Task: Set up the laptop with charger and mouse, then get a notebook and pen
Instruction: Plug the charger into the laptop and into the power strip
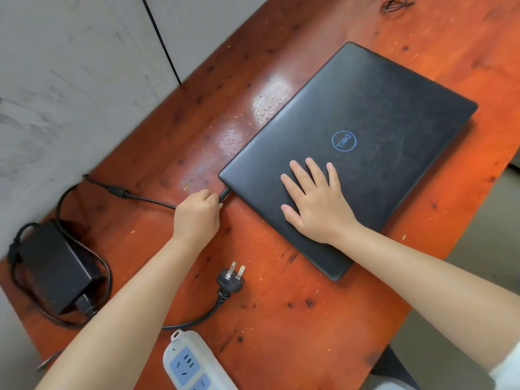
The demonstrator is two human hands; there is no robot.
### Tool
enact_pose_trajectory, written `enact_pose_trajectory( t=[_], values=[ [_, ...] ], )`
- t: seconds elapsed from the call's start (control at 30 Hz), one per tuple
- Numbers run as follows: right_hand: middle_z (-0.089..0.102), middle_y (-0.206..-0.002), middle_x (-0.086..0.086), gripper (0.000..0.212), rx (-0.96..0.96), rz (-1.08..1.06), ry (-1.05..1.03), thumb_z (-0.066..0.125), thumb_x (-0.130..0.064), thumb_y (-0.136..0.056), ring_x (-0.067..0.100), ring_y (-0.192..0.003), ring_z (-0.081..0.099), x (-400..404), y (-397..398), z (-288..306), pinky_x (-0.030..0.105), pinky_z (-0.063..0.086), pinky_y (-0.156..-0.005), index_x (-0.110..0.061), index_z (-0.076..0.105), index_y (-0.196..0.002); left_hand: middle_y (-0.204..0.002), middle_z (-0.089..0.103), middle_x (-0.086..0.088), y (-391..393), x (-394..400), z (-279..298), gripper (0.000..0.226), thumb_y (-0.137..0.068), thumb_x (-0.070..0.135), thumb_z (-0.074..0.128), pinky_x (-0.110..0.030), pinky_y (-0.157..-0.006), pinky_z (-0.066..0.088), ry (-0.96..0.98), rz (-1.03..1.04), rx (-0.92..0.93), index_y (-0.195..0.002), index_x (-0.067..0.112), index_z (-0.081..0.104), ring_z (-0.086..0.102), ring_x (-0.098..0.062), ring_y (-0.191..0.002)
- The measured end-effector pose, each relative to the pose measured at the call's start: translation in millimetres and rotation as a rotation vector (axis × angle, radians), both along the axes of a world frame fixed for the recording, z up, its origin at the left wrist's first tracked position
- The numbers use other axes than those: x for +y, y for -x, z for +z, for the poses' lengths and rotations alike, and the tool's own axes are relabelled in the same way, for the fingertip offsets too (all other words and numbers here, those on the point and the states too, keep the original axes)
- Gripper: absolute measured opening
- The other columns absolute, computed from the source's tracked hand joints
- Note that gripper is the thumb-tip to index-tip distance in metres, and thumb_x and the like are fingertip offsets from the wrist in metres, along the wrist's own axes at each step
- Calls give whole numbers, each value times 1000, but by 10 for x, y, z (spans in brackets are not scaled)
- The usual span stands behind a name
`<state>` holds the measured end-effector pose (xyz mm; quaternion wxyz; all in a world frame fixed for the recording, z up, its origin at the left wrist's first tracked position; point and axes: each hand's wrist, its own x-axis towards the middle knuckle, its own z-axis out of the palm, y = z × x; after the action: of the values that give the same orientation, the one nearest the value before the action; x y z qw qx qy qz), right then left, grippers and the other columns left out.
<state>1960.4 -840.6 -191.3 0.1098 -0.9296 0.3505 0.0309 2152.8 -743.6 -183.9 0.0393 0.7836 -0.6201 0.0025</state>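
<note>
A closed black laptop (374, 130) lies slantwise on the orange wooden table (295, 313). My right hand (315, 201) rests flat on its lid, fingers spread. My left hand (198, 213) pinches the charger's connector (225, 193) at the laptop's left side edge. The thin cable (146, 199) runs left from that hand to the black power brick (53, 266) at the table's left end. The brick's three-pin wall plug (231, 278) lies loose on the table between my forearms. No mouse, notebook or pen is in view.
A white power strip (188, 361) with blue sockets lies at the near edge of the table. A grey-white wall (70, 80) borders the table's left side. A dark tangle of cable (395, 5) sits at the far edge. Grey floor (484, 249) shows to the right.
</note>
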Motion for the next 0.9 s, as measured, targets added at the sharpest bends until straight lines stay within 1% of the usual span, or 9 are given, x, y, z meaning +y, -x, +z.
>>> enact_pose_trajectory(
  t=[0.1,0.27,0.4,0.53,0.63,0.7,0.8,0.83,0.9],
  values=[
    [29,-151,18,58,22,9,12,48,-37,-90,42,-139,21,15,-59,-10,62,13,-111,-8,35,-139,-41,55,-18,17,-54,-22,29,-46,-10,86,-21,-31,44,51,15,6,-44,-4,58,58,-28,-35],
    [48,-138,24,54,32,-13,41,62,-30,-83,48,-126,41,45,-87,65,68,29,-101,-2,52,-127,-41,56,-16,9,-79,-65,31,-45,-7,89,-18,-31,43,115,21,59,-44,-2,58,58,-26,-35],
    [56,-130,25,53,51,-19,43,54,-32,-77,49,-120,49,63,-112,121,68,36,-95,-1,58,-120,-42,58,-13,-12,-46,-67,33,-43,-1,91,-16,-29,41,159,15,79,-44,1,58,60,-23,-37],
    [47,-139,24,58,39,-41,33,39,-38,-84,46,-129,39,79,-114,112,64,28,-104,-2,52,-128,-51,65,-14,35,21,3,30,-44,11,93,-18,-34,46,104,115,80,-56,1,68,65,-26,-47],
    [44,-140,25,69,22,-31,42,24,-43,-80,47,-130,37,93,-113,88,65,26,-104,-1,50,-128,-85,71,-27,129,264,54,40,-66,14,82,-39,-59,57,73,253,174,-97,-8,68,67,-40,-76],
    [44,-140,26,71,7,-22,53,23,-43,-79,48,-129,36,113,-114,64,66,25,-104,0,50,-128,-87,71,-26,217,575,75,31,-77,19,70,-41,-60,56,121,292,215,-95,-7,69,67,-40,-76],
    [41,-142,26,74,-5,-24,85,20,-45,-78,47,-131,33,95,-101,59,65,23,-105,1,48,-129,-75,72,-19,374,1055,56,46,-82,35,47,-36,-53,56,114,283,267,-82,-4,71,68,-34,-64],
    [40,-143,26,74,1,-18,86,19,-45,-79,47,-132,31,100,-100,61,64,22,-106,0,47,-130,-74,73,-18,444,1192,62,48,-81,38,48,-35,-53,57,87,267,278,-84,-4,71,69,-32,-63],
    [37,-145,26,68,4,-18,62,23,-40,-82,46,-134,28,116,-107,77,62,20,-106,1,45,-131,-71,72,-16,584,1376,39,45,-72,39,70,-34,-51,58,9,219,264,-88,-3,71,68,-31,-61]
  ],
)
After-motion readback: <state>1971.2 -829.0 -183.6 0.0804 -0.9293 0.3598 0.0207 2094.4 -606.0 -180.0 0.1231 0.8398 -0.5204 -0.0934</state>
